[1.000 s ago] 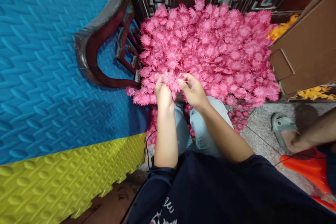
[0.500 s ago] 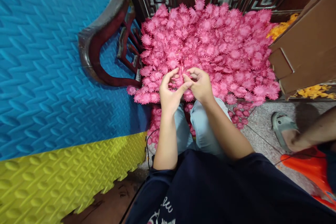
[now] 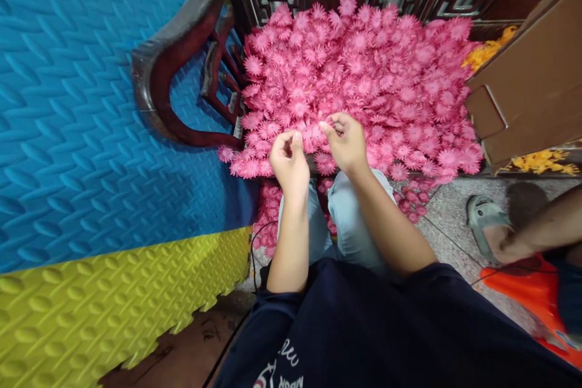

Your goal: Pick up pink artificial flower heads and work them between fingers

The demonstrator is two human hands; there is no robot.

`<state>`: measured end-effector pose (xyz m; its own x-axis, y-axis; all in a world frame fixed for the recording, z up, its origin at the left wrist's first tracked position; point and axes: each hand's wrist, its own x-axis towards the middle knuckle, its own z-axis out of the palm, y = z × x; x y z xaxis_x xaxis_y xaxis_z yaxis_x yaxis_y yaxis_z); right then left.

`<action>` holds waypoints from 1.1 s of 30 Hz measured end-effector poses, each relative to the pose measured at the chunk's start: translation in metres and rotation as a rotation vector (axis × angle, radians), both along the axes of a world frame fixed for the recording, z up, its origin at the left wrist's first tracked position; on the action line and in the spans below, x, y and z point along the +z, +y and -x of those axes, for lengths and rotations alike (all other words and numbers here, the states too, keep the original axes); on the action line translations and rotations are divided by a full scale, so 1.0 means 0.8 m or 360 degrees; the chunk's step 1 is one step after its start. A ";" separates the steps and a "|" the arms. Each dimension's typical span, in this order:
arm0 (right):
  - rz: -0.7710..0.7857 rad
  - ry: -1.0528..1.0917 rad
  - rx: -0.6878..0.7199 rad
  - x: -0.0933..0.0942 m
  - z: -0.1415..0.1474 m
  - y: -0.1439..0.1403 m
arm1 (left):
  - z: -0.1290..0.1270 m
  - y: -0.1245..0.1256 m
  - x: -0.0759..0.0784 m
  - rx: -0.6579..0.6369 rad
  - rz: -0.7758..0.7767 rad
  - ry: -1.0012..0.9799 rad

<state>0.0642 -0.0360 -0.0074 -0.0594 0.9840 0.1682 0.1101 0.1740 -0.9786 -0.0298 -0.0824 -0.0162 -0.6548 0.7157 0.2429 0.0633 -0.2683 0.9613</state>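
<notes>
A thick heap of pink artificial flowers (image 3: 364, 66) with narrow, pointed petals lies in front of me. My left hand (image 3: 291, 160) is closed at the heap's near edge, thumb against curled fingers. Whatever it pinches is hidden or too small to name. To its right, my right hand (image 3: 347, 140) has thumb and forefinger pressed together. At those fingertips shows a small pink flower piece (image 3: 321, 117), hard to separate from the blossoms behind it. The hands are apart from each other.
A dark wooden armrest (image 3: 154, 82) borders the heap at left, beside blue and yellow foam mats (image 3: 82, 133). A cardboard box (image 3: 531, 73) stands at right near yellow flower pieces (image 3: 545, 160). Another person's sandalled foot (image 3: 493, 233) and an orange object (image 3: 527, 291) are lower right.
My left hand has drawn down and left, away from the right hand, and its spread fingers have closed. The right hand has shifted slightly upward and stays pinched.
</notes>
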 end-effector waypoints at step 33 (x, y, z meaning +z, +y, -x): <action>-0.0090 -0.0197 -0.0212 -0.014 -0.074 0.009 | 0.079 0.021 0.000 -0.0040 -0.0050 -0.0246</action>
<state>0.1231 -0.0286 -0.0189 0.0470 0.9737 0.2230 0.2549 0.2042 -0.9452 -0.0931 -0.0657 -0.0161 -0.6680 0.7261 0.1631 -0.0918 -0.2979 0.9502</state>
